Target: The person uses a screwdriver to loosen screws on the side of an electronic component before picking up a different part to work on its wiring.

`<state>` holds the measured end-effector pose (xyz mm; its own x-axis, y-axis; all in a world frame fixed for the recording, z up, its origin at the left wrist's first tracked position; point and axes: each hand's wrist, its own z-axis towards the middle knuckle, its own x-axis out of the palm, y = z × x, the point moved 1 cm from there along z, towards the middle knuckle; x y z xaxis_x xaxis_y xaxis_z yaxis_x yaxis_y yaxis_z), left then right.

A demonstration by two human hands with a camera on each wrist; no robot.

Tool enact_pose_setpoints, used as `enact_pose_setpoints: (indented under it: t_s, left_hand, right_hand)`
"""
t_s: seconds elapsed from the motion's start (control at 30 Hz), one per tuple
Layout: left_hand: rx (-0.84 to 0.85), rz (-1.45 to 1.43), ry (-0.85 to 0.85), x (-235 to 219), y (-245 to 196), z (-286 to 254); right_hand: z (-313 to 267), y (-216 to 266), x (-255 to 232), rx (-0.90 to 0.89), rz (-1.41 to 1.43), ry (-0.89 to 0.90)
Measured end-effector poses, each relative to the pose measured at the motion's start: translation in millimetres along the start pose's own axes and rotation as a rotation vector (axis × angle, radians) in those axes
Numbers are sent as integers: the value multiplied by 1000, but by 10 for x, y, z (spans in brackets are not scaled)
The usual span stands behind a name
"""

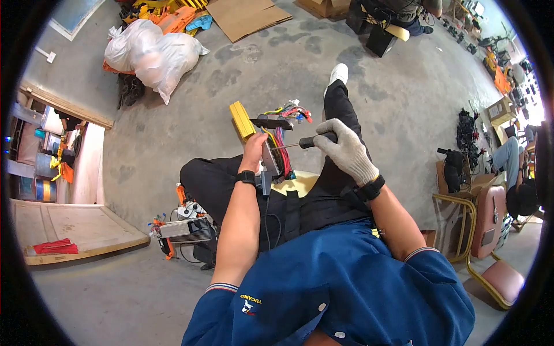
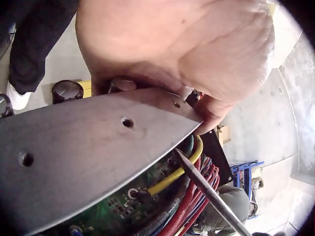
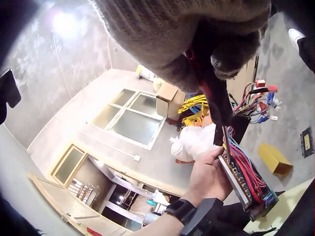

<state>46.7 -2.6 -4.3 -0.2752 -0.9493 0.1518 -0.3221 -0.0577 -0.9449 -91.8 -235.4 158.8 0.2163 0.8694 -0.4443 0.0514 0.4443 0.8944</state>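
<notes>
Before you at 12 o'clock, your bare left hand [image 1: 252, 153] grips the circuit board [image 2: 115, 209] by its metal plate [image 2: 83, 142], apparently steadying it; your gloved right hand [image 1: 350, 153] grasps a screwdriver [image 1: 318, 140] from 3 o'clock, tip near the plate's edge, likely slanted to clear the wires [image 1: 281, 151].

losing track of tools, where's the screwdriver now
Right of centre in the head view, the screwdriver is in the gloved right hand, across the red wires from the bare left hand.
</notes>
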Motion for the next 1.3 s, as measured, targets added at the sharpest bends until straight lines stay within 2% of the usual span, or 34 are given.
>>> enact_pose_setpoints:
  t_s: [0.2, 0.63, 0.83, 0.9, 1.0, 1.03, 1.07, 1.1, 1.13, 1.17, 1.2, 1.23, 1.27, 1.3]
  left_hand:
    - [-13, -5, 20, -1, -19, -14]
    - [-24, -15, 19, 4, -6, 28]
    - [-52, 4, 65, -70, 75, 103]
    - [-58, 15, 62, -57, 68, 96]
    - [9, 72, 60, -68, 82, 93]
    - [-65, 25, 44, -97, 87, 90]
    - [-141, -26, 55, -137, 121, 97]
    - [-186, -139, 115, -178, 186, 142]
    - [-163, -157, 208, -110, 49, 60]
    - [-178, -191, 192, -35, -61, -27]
    - [-147, -142, 169, -28, -78, -42]
    - [-86, -135, 177, -20, -81, -48]
    - [-79, -96, 166, -48, -55, -21]
    - [-71, -84, 95, -167, 136, 100]
  right_hand:
    - [-13, -27, 29, -41, -13, -21]
    - [-12, -34, 54, -13, -22, -28]
    - [-13, 94, 1, 112, -29, 9]
    - [-4, 152, -24, 270, 15, 79]
    - [0, 167, -15, 255, 1, 44]
    - [15, 50, 24, 126, -79, 3]
    - [74, -446, 178, -336, -264, -92]
    - [32, -207, 87, -335, -219, -70]
    - [14, -207, 69, -281, -309, -66]
    - [4, -203, 76, -244, -262, -58]
    - [38, -325, 144, -317, -278, -80]
    - [48, -242, 163, -163, -122, -151]
    - [84, -250, 156, -27, -199, -52]
    - [46, -128, 102, -20, -155, -59]
